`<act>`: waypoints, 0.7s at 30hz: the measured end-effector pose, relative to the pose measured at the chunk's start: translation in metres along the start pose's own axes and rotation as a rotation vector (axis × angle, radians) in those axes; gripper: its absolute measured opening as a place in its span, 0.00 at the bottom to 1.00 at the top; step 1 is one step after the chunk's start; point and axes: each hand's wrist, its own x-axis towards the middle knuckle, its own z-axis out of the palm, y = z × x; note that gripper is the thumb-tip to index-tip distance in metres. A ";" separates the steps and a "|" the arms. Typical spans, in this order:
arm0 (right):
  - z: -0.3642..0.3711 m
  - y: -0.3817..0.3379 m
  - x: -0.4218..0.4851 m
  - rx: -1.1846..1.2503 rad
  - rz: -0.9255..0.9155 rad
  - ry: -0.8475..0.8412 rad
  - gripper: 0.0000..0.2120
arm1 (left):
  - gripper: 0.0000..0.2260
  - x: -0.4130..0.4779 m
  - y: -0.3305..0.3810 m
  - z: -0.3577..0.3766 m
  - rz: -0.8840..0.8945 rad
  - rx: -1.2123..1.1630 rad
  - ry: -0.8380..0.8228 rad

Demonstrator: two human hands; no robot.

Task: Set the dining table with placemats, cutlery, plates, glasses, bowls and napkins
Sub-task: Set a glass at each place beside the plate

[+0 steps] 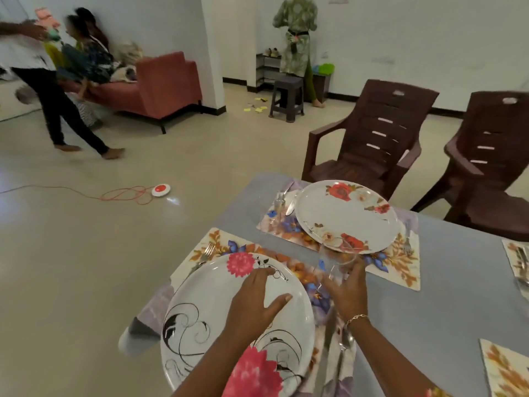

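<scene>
While your left hand [257, 299] lies spread on the near plate [200, 305] and your right hand [347, 293] grips a glass [335, 262] at its two o'clock, the near placemat [217, 239] and the far placemat [400, 265] at one o'clock hold plates and cutlery [207, 250], but no bowls or napkins show on the tabletop [458, 296].

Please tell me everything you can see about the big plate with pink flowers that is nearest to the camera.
The plate is large, round and white, with pink flowers and thin black curling lines; it looks glossy, perhaps plastic. It lies flat on a flowered placemat near the table's corner. The left hand rests on it, fingers spread, and the forearm crosses its near part. A fork lies beside its far left rim.
</scene>
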 end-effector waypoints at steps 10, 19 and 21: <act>0.025 0.006 -0.014 -0.134 0.098 0.110 0.34 | 0.28 0.038 -0.032 -0.004 0.149 -0.055 -0.136; -0.001 -0.002 -0.058 -0.164 0.147 0.232 0.39 | 0.13 0.035 -0.007 0.031 0.457 -0.215 -0.149; -0.022 -0.002 -0.080 -0.199 0.111 0.283 0.35 | 0.10 0.029 0.012 0.044 0.516 -0.267 -0.215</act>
